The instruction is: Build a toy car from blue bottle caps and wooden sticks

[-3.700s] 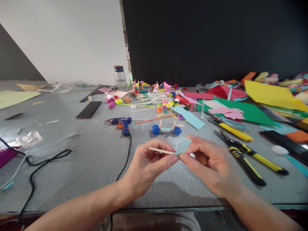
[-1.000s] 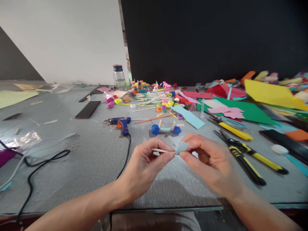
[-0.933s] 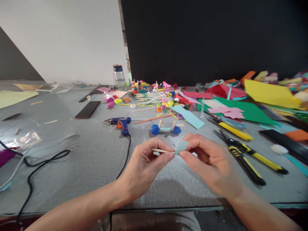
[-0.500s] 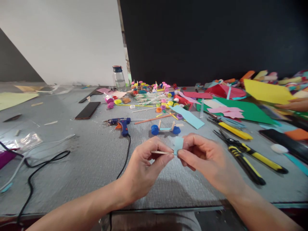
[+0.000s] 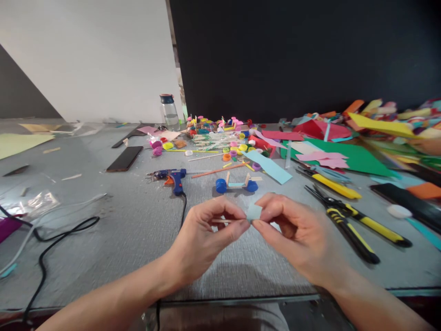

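Pale stick, partly hidden by hands.

The thin stick is mostly hidden by the left hand. The purple object is cut off by the left edge. At the right edge, a blurred hand is partly out of frame.
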